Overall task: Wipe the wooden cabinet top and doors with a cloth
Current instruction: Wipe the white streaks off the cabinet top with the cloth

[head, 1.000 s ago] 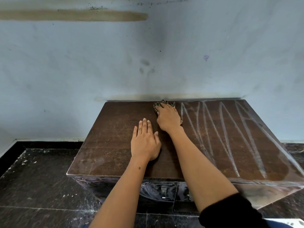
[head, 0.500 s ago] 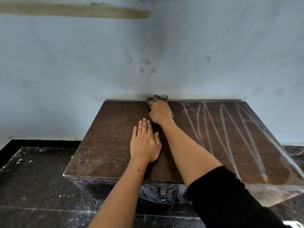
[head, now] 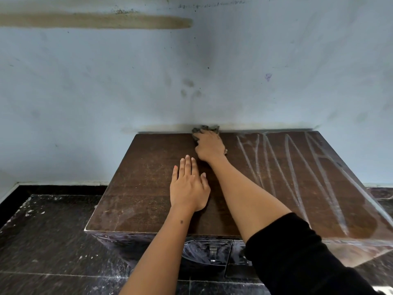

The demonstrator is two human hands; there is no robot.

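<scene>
Sleeve [head: 297, 258], black, fills the lower right of the frame. Just left of centre the left hand [head: 189, 186] lies flat on the cabinet top [head: 144, 184], fingers straight and holding nothing. Beyond it, at the top's far edge in mid-frame, the right hand [head: 209, 146] curls round the cloth [head: 205, 129], which touches the wall [head: 106, 86]. Pale streaks [head: 293, 173] cross the right half.
</scene>
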